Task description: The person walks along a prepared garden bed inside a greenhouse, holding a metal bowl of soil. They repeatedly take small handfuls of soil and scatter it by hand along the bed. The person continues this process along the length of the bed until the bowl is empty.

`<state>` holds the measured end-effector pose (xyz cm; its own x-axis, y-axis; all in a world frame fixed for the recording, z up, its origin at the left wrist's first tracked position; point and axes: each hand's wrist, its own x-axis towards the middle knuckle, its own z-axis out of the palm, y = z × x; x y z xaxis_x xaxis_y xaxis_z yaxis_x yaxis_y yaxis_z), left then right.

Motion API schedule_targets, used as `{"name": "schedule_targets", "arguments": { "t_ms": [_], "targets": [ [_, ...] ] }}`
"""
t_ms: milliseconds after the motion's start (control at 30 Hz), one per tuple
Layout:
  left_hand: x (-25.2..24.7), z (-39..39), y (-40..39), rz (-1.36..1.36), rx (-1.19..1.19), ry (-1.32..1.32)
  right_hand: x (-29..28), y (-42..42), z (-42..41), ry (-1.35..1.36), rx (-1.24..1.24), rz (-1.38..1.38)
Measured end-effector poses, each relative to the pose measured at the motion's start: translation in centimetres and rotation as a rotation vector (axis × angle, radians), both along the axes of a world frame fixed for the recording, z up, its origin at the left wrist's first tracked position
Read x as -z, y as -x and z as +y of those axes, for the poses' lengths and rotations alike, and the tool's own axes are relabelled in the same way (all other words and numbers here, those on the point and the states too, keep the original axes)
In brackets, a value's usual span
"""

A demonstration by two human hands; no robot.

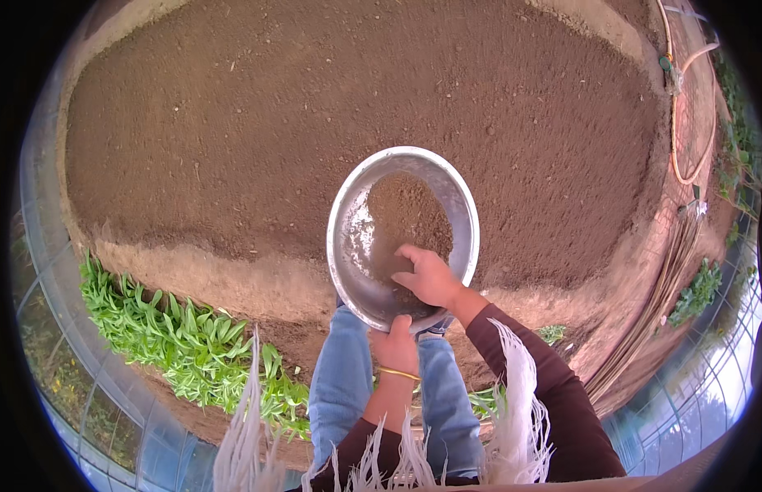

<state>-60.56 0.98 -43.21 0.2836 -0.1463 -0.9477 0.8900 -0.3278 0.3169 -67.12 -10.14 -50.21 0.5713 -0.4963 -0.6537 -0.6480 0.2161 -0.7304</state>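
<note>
A round metal basin [467, 203] is held over the near edge of a bed of brown soil [264, 123]. My left hand [395, 344], with a gold-coloured bangle at the wrist, grips the basin's near rim, its thumb over the edge. Loose, grainy brown material [411, 209] lies inside, mostly toward the far and right side. My right hand [427, 275] reaches into the basin over this material, thumb and forefinger apart. Whether the other fingers hold any of it is hidden.
Leafy green plants [190, 338] grow at the lower left, beyond a raised earth ridge [233, 280]. A hose [676, 141] and a bundle of long thin sticks [651, 295] lie at the right. White fringe [522, 393] hangs near my forearms. My jeans-clad legs [344, 381] stand below the basin.
</note>
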Motion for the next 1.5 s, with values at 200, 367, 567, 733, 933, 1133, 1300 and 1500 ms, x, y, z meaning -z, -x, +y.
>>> {"name": "schedule_targets", "arguments": {
  "t_ms": [200, 367, 567, 733, 933, 1133, 1300, 1500],
  "targets": [
    [-1.1, -1.5, -2.1, 0.021, -0.136, 0.089, -6.8, -8.0, -13.1, -0.868, 0.108, -0.418],
    [-1.4, -2.6, -2.8, 0.014, -0.139, 0.087, -6.6, -13.0, -23.5, -0.404, 0.564, -0.513],
    [-0.6, -2.1, -2.9, 0.008, -0.172, 0.117, -5.2, -6.3, -29.6, -0.005, 1.215, -0.625],
    [-0.5, -2.3, -2.6, 0.034, -0.187, 0.092, -4.8, -10.2, -23.1, -0.453, 0.704, -0.525],
    [-0.8, -2.3, -2.8, 0.028, -0.209, 0.114, -5.5, -12.8, -23.0, -0.422, 0.608, -0.513],
    [0.0, -2.4, -1.2, 0.087, -0.196, 0.135, -5.5, 2.8, -30.4, 0.206, 1.309, -0.525],
    [-0.2, -1.4, -2.1, 0.024, -0.155, 0.085, -6.5, -1.8, -16.8, 0.072, 0.372, -0.336],
    [0.4, -0.7, -1.6, 0.014, -0.029, 0.083, -2.9, -5.2, -11.8, 0.872, -0.432, -0.081]
  ]
}}
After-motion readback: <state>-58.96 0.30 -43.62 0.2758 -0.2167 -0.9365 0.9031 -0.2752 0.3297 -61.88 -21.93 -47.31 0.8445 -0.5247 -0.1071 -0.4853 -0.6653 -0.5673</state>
